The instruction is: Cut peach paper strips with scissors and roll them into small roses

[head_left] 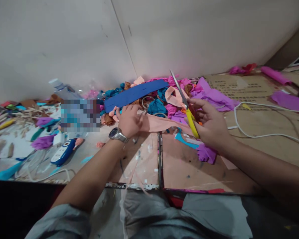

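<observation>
My right hand [209, 121] is closed around scissors [193, 122] with yellow handles, their blades pointing up and away. A peach crepe paper strip [161, 123] stretches between my hands; its right end passes behind the scissors. My left hand [130, 120], with a metal watch [118, 134] on its wrist, has bent fingers over the strip's left end; its fingertips are partly hidden. Beyond it, a flat blue strip [137, 94] lies across a heap of crumpled teal, brown, pink and peach paper pieces [156, 107]. A looped peach piece [174, 96] rests behind the scissor blades.
At left are a blue-and-white glue gun [63, 152], a plastic bottle [61, 85] and scattered wooden pegs [27, 116]. Purple paper [214, 96] and a white cable [264, 136] lie on cardboard [269, 122] at right. A pale wall [164, 36] rises behind.
</observation>
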Tool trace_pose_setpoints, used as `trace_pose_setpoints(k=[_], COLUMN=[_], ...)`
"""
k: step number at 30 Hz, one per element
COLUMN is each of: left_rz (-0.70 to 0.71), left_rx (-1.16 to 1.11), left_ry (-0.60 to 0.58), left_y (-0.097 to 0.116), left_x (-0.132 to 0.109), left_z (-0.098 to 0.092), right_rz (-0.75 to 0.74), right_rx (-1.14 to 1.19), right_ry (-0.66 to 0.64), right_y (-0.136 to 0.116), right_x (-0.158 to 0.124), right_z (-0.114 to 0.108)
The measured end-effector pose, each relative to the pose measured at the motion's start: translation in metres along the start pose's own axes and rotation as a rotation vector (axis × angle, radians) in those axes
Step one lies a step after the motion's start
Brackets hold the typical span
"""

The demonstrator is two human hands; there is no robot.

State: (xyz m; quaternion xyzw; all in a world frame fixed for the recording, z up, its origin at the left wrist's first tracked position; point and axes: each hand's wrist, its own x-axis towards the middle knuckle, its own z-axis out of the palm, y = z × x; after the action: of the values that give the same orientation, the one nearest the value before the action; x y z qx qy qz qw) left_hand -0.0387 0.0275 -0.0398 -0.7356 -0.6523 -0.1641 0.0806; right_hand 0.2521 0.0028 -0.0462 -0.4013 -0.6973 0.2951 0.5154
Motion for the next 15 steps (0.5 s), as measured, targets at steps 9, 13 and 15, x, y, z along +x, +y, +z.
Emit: trace_pose_setpoints(k=[9,13,15], left_rz=[-0.407,-0.486,-0.513], left_rx=[0.099,0.131,0.126], left_ry=[0.089,0.081,0.068], left_y=[-0.052,-0.066,-0.069], left_x=[0.023,0.027,0.028], left_z=[-0.01,-0.012,-0.014], right_rz=[-0.003,-0.015,-0.02], right_rx=[-0.025,-0.049,-0.059], right_ry=[-0.038,-0.05,-0.057], right_y=[-0.001,-0.003,-0.003], right_x=[-0.003,-0.005,-0.005], right_z=[0.002,0.002,0.002])
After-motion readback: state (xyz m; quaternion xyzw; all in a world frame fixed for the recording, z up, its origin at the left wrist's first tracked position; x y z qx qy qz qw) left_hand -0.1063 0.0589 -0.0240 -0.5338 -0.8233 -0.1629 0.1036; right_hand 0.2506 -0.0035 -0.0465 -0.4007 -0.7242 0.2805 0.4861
